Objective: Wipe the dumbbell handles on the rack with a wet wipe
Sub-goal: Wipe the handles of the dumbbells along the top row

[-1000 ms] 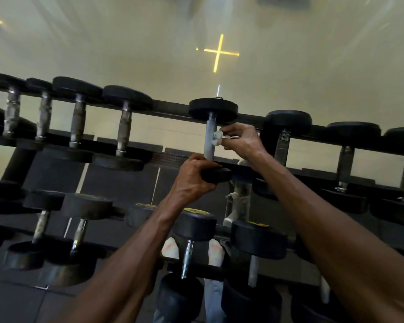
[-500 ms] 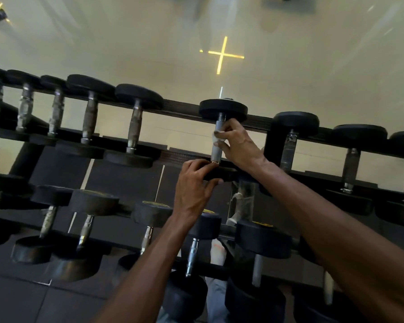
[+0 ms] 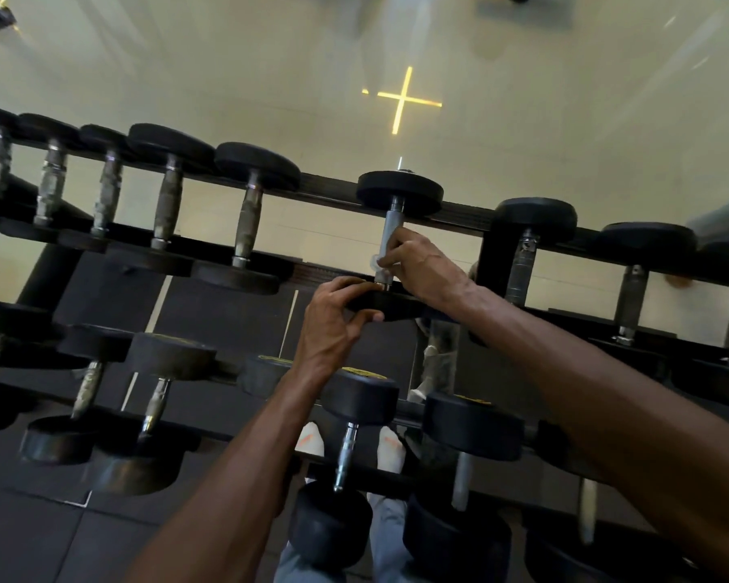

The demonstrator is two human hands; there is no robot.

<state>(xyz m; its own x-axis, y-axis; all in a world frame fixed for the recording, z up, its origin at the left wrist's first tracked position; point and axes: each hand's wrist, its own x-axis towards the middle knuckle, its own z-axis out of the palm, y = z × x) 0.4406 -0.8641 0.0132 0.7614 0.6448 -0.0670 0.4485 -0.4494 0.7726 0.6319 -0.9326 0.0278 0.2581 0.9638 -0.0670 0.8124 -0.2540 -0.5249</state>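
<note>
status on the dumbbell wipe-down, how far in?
Done: can't tell; no handle looks visibly wiped. In hand: right hand rubs the wet wipe on the top-row handle; left hand grips its near head. Left: undetermined.

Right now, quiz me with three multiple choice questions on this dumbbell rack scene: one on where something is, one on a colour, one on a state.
1. Where is the wet wipe?
A. On the floor
B. Against the handle of a top-row dumbbell
C. Draped over the lowest dumbbell row

2. What colour is the glowing cross above the rack?
A. Yellow
B. Red
C. Blue

3. What is the left hand doing?
A. Hanging free
B. Holding a bottle
C. Gripping the dumbbell's near weight head

Answers: B, the right hand pinches it against the grey handle; A, it shines yellow; C, its fingers curl over the black head.
</note>
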